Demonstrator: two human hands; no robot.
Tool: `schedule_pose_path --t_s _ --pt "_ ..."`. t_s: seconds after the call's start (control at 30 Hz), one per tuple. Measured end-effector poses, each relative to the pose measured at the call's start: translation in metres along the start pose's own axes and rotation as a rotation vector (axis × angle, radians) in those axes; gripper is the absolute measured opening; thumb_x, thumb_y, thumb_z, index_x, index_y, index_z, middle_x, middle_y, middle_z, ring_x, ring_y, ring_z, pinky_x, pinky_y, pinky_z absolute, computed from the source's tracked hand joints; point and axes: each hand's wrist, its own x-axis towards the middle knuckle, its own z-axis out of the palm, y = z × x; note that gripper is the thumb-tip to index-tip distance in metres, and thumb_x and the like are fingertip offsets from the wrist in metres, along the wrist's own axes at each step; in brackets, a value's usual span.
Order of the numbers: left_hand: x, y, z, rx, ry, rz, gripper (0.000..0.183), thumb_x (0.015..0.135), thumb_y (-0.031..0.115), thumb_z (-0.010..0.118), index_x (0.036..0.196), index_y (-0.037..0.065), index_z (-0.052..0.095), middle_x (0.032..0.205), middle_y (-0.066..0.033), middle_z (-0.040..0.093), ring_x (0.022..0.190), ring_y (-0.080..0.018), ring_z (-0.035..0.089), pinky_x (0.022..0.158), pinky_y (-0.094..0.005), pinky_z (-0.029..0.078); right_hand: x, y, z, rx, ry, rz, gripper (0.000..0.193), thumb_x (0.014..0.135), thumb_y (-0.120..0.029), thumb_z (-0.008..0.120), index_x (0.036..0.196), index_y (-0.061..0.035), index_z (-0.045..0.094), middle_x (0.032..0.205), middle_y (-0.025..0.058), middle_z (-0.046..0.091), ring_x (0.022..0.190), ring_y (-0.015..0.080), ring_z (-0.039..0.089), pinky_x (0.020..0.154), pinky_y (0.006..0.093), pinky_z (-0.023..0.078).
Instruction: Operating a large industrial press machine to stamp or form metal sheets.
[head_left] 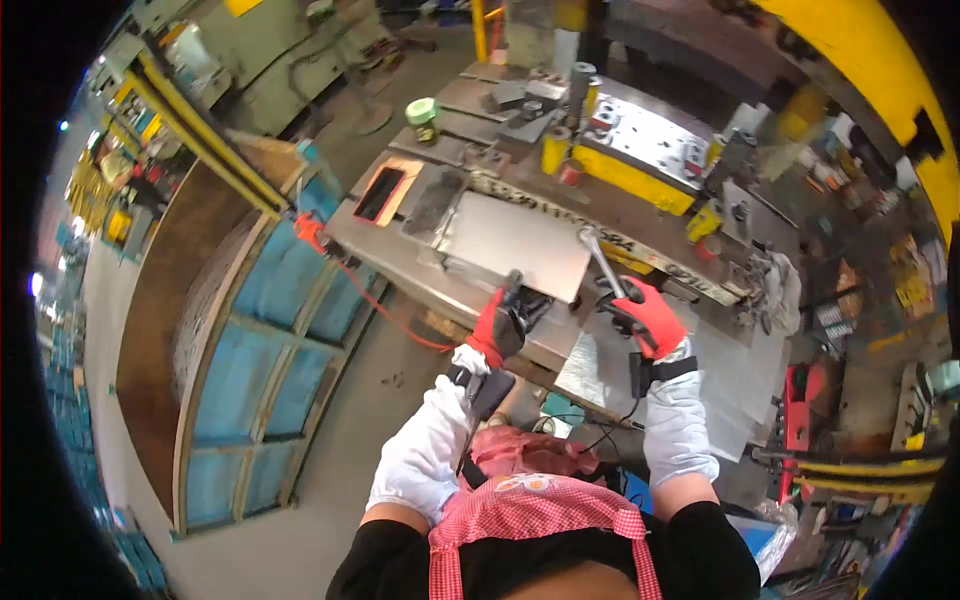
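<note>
A flat, pale metal sheet (515, 245) lies on the press bed in front of me. My right hand (652, 318), in a red and black glove, is closed around a short metal rod-shaped tool (606, 262). The tool's rounded far end sits at the sheet's right far corner. At the sheet's near edge is my left hand (503, 322), in a matching glove, its thumb and fingers apart. It seems to hold nothing; whether it touches the sheet I cannot tell.
Behind the sheet stands a die block (640, 150) with a yellow side. A green-lidded can (423, 118) and a black tray-like object (379, 193) are at the left. A large blue-sided bin (265, 370) stands further left. Grey rags (775, 290) lie at the right.
</note>
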Motion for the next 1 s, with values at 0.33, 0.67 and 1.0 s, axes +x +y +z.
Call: schedule_pose_path --t_s 0.33,0.67,1.0 --pt "-0.072 0.0 0.025 0.495 0.113 0.29 0.028 0.089 0.024 0.052 0.107 0.003 0.058 0.095 -0.0121 0.063 0.078 -0.0203 0.061 0.061 -0.0328 0.048 -0.117 0.021 0.013 -0.048 -0.199 0.029 0.043 0.076 -0.01 0.06 0.118 -0.0012 0.052 0.093 0.0078 0.062 0.086 0.0141 0.057 0.079 0.0268 0.045" --pt "0.127 0.013 0.171 1.232 -0.47 0.285 0.028 0.089 0.027 0.051 0.088 0.001 0.06 0.075 -0.0008 0.06 0.063 -0.0096 0.053 0.055 -0.0268 0.043 -0.114 -0.035 0.018 0.267 0.197 -0.114 0.039 0.085 -0.014 0.056 0.122 -0.0041 0.047 0.081 0.0008 0.059 0.059 0.0041 0.047 0.049 0.0192 0.037" --pt "0.158 0.028 0.163 0.834 -0.481 -0.138 0.033 0.092 0.027 0.048 0.119 0.008 0.053 0.104 -0.0055 0.061 0.087 -0.0123 0.059 0.079 -0.0288 0.048 -0.06 -0.038 0.013 0.197 0.265 -0.156 0.023 0.085 -0.021 0.059 0.102 -0.0063 0.054 0.071 -0.0022 0.055 0.054 0.0046 0.047 0.046 0.0203 0.037"
